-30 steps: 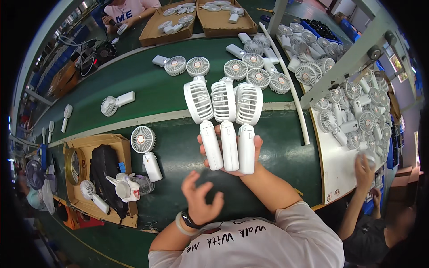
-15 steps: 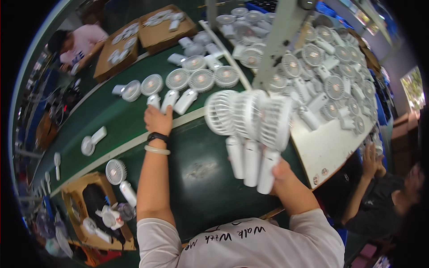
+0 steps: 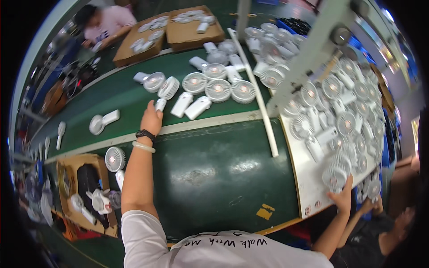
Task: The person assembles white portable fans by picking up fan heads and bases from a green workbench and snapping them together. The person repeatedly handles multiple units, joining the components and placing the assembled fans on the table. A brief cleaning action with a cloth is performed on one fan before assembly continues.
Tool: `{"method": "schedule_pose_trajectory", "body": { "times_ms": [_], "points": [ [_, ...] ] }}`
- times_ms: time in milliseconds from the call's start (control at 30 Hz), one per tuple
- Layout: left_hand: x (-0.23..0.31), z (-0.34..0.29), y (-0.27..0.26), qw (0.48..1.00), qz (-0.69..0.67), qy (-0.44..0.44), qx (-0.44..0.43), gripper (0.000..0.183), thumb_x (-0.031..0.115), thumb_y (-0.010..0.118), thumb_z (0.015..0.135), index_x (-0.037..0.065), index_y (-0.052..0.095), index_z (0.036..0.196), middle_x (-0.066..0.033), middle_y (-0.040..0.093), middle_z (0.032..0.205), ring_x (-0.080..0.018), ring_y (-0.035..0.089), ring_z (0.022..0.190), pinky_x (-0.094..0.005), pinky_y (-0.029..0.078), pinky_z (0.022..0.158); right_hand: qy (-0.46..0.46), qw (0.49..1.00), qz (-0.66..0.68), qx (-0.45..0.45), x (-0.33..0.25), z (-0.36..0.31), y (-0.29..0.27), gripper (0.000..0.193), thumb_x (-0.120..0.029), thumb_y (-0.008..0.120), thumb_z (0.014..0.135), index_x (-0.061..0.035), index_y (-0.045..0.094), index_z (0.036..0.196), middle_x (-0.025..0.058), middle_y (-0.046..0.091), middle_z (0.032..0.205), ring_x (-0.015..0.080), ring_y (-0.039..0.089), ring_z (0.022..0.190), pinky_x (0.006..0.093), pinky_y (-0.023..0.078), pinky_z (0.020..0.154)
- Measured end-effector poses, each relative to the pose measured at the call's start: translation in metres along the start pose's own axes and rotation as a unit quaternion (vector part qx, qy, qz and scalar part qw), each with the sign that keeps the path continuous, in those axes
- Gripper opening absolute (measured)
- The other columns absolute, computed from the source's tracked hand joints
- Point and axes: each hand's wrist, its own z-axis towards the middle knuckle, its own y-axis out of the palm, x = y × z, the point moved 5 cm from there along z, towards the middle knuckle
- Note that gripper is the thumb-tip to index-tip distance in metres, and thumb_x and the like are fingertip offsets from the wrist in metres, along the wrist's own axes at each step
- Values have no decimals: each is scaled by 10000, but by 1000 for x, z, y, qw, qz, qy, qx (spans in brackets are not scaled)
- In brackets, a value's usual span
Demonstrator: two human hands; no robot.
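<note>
My left hand [image 3: 152,119] is closed round the handle of a white handheld fan [image 3: 168,88], its head tilted up off the green belt [image 3: 129,127]. Beside it on the belt lie several more white fans [image 3: 217,90], handles pointing various ways. At the far right, my right hand [image 3: 343,196] is closed at a few stacked white handheld fans [image 3: 335,177], low at the near edge of a large fan pile [image 3: 346,123] on a white board [image 3: 301,183]. Their handles are mostly hidden, and the fan heads are a little blurred.
A white rod [image 3: 261,105] lies across the belt's rail, near a metal post [image 3: 308,67]. Cardboard trays [image 3: 190,33] of fans stand at the back, a cardboard box [image 3: 67,178] at the left. One co-worker [image 3: 109,24] sits far left, another [image 3: 377,236] at right.
My right hand has carried the bunch of fans right and down to the pile on the board. My left hand has tipped up one fan on the belt. The view has shifted.
</note>
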Motion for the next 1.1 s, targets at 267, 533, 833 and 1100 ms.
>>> {"method": "schedule_pose_trajectory", "body": {
  "times_ms": [267,533,833,1100],
  "points": [
    [97,-92,-27,421,-863,-132,-248,565,553,363,902,140,359,1288,-75,514,989,-168,506,800,-294,456,639,-46,991,-126,-17,-9,32,19,972,-98,787,429,-3,317,1274,243,323,1343,414,335,1232,422,301,1030],
    [109,-113,-35,309,-900,-88,-295,541,476,308,949,111,290,1348,-110,523,1099,-238,570,883,-370,491,709,82,897,-432,51,-70,20,-2,624,42,566,677,-72,407,1270,208,402,1308,386,389,1207,454,347,979],
    [74,-127,-26,567,-791,-119,-195,501,168,532,902,70,294,1332,-72,498,1113,-191,535,964,-411,472,825,-172,977,60,107,-261,64,116,283,52,571,713,-9,565,989,159,556,1065,311,510,1047,382,375,931],
    [68,-106,-31,624,-760,-100,-151,504,109,527,890,40,272,1320,-115,490,1182,-200,533,1050,-382,437,905,-551,826,-115,-31,-416,169,301,287,-6,562,697,-67,594,976,85,580,984,250,552,981,411,393,866]
  ]
}}
